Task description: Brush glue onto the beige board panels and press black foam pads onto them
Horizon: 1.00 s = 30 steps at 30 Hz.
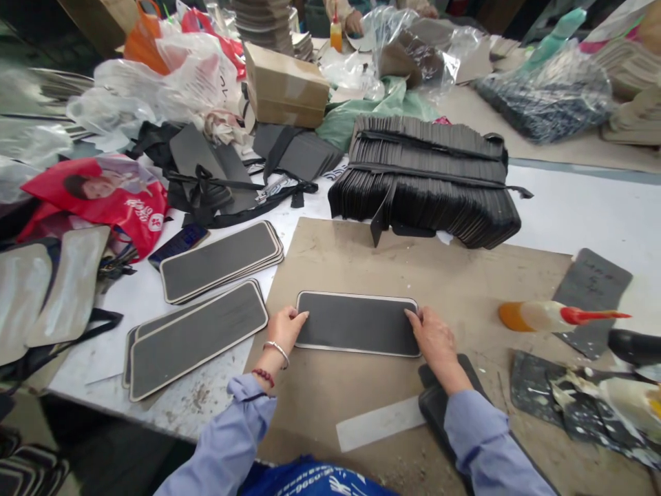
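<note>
A dark rectangular panel (357,322) with a pale edge lies flat on the brown cardboard sheet (444,275) in front of me. My left hand (284,328) rests at its left end, fingers curled and pressing on the edge. My right hand (432,334) rests at its right end, fingertips on the panel's corner. Each hand touches the panel and neither has lifted it.
Two stacks of similar panels (219,260) (196,337) lie to the left. A tied bundle of black pieces (428,182) stands behind. A glue bottle (552,316) lies on its side at right. Plastic bags, a box (284,86) and another person's hands (354,21) are at the back.
</note>
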Each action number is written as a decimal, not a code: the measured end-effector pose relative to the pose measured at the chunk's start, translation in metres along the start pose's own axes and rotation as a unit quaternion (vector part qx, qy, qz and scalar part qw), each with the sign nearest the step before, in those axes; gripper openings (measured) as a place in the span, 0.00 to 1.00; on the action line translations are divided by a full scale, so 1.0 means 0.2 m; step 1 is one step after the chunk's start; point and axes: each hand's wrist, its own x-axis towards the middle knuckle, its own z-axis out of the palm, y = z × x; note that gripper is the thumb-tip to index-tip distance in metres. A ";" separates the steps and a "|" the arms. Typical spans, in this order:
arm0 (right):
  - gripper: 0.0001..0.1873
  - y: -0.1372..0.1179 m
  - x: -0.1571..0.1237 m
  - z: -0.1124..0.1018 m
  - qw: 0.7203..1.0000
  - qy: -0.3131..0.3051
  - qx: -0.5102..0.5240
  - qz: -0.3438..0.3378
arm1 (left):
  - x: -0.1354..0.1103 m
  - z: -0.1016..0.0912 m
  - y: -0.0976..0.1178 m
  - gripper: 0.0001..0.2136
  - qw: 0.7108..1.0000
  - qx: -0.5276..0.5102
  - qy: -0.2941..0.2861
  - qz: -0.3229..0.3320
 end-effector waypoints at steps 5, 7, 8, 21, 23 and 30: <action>0.16 0.06 0.04 0.05 0.999 0.007 0.051 -0.017 | 0.00 0.01 0.00 0.13 1.000 0.006 0.004 0.006; 0.16 0.08 0.06 0.06 0.998 0.005 0.056 -0.028 | 0.00 0.01 0.00 0.13 1.000 0.009 0.006 0.006; 0.16 0.09 0.07 0.07 0.998 0.003 0.054 -0.032 | 0.00 0.01 -0.01 0.13 1.000 0.011 0.005 0.005; 0.19 0.11 0.11 0.07 0.999 -0.034 0.018 -0.027 | -0.03 0.05 0.00 0.12 0.999 -0.013 0.042 -0.024; 0.19 0.11 0.12 0.08 0.999 -0.036 0.016 -0.028 | -0.03 0.06 0.00 0.12 0.998 -0.013 0.050 -0.030; 0.20 0.09 0.11 0.08 0.999 -0.026 0.003 -0.027 | -0.02 0.06 -0.02 0.11 0.999 -0.013 0.039 -0.024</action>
